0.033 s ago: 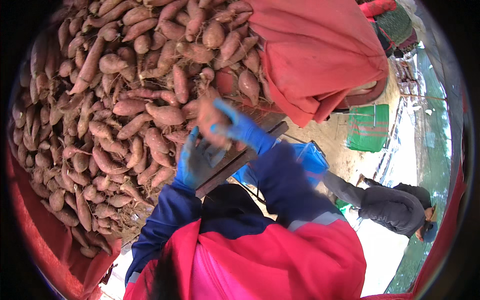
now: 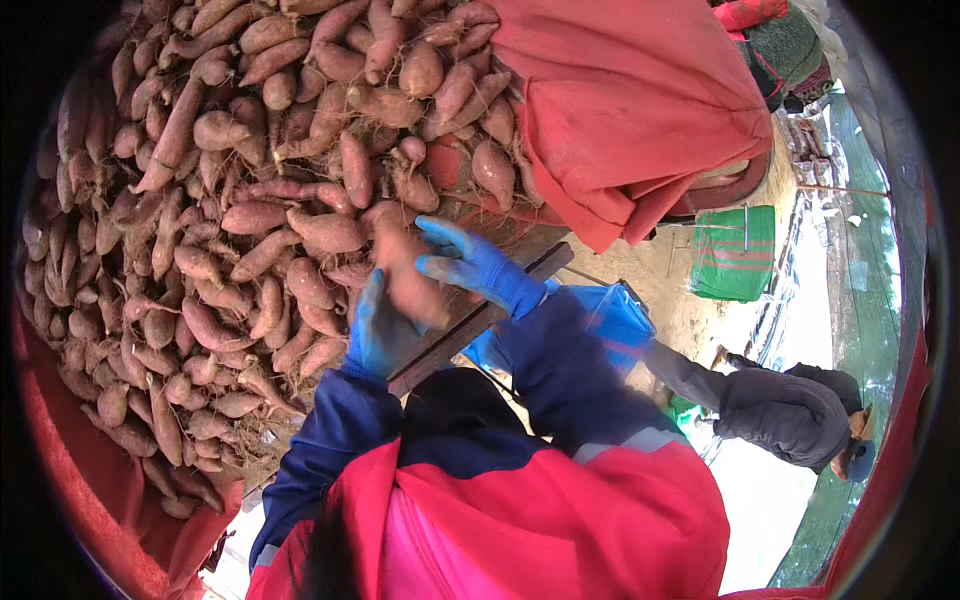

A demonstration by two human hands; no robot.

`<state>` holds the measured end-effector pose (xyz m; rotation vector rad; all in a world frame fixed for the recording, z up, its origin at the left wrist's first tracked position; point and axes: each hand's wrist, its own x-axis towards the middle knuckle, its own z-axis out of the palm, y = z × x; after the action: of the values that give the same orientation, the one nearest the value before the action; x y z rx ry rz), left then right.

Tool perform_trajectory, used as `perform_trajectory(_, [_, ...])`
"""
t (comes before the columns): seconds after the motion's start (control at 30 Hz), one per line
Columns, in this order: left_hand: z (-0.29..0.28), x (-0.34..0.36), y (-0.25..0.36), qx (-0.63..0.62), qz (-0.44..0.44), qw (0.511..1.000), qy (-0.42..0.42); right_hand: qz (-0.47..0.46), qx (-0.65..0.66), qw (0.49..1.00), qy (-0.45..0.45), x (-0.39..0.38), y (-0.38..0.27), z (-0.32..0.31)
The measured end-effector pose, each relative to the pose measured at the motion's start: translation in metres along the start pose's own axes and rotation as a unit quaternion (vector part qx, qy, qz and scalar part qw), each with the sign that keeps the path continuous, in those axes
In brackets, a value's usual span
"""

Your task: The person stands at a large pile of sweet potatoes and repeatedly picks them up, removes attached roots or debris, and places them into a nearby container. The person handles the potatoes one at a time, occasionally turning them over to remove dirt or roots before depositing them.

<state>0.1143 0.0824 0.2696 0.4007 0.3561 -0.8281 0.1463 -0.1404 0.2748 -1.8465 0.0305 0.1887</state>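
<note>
A reddish sweet potato (image 2: 408, 275), smeared by motion, is between my two blue-gloved hands at the edge of a large heap of sweet potatoes (image 2: 250, 215). My left hand (image 2: 373, 330) is curled round its near left side, thumb up and the other fingers partly hidden behind it. To its right is my right hand (image 2: 482, 268), its thumb and fingers spread; whether the fingertips touch the skin is hard to tell.
A dark beam (image 2: 470, 330) runs beside the heap, under my hands. Red cloth (image 2: 630, 110) drapes the far right. Blue plastic (image 2: 622, 325) hangs by my right sleeve. Beyond are a green striped bundle (image 2: 735, 255) and a bent-over person in dark clothes (image 2: 785, 415).
The sweet potato has shifted slightly left and turned between my hands. My right fingers have loosened from it and spread out. My left hand stays at nearly the same place.
</note>
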Motion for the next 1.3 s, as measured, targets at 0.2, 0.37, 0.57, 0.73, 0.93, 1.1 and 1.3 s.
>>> perform_trajectory(0.2, [-0.013, -0.021, -0.002, -0.062, 0.000, 0.998, 0.021, 0.119, -0.529, 0.774, 0.327, 0.083, 0.117, -0.050])
perform_trajectory(0.37, [-0.015, -0.018, 0.013, 0.001, -0.006, 0.998, 0.062, 0.067, 0.128, 0.974, 0.173, 0.066, 0.107, -0.072])
perform_trajectory(0.57, [-0.001, 0.031, -0.075, 0.229, -0.077, 0.970, -0.016, 0.262, 0.324, 0.892, 0.177, -0.180, 0.048, -0.015])
perform_trajectory(0.73, [0.048, 0.031, -0.182, 0.555, -0.052, 0.820, -0.130, 0.192, 0.340, 0.827, 0.405, -0.324, 0.101, -0.061])
perform_trajectory(0.93, [0.039, 0.023, -0.039, 0.727, 0.299, 0.607, -0.111, 0.248, -0.179, 0.868, 0.392, -0.300, 0.126, -0.067])
perform_trajectory(1.1, [0.001, 0.035, 0.098, 0.915, 0.289, 0.249, 0.133, -0.047, -0.153, 0.971, 0.178, -0.086, 0.047, -0.004])
perform_trajectory(1.3, [0.003, 0.067, 0.150, 0.869, 0.280, 0.392, 0.110, -0.062, -0.536, 0.839, 0.070, 0.078, -0.002, 0.091])
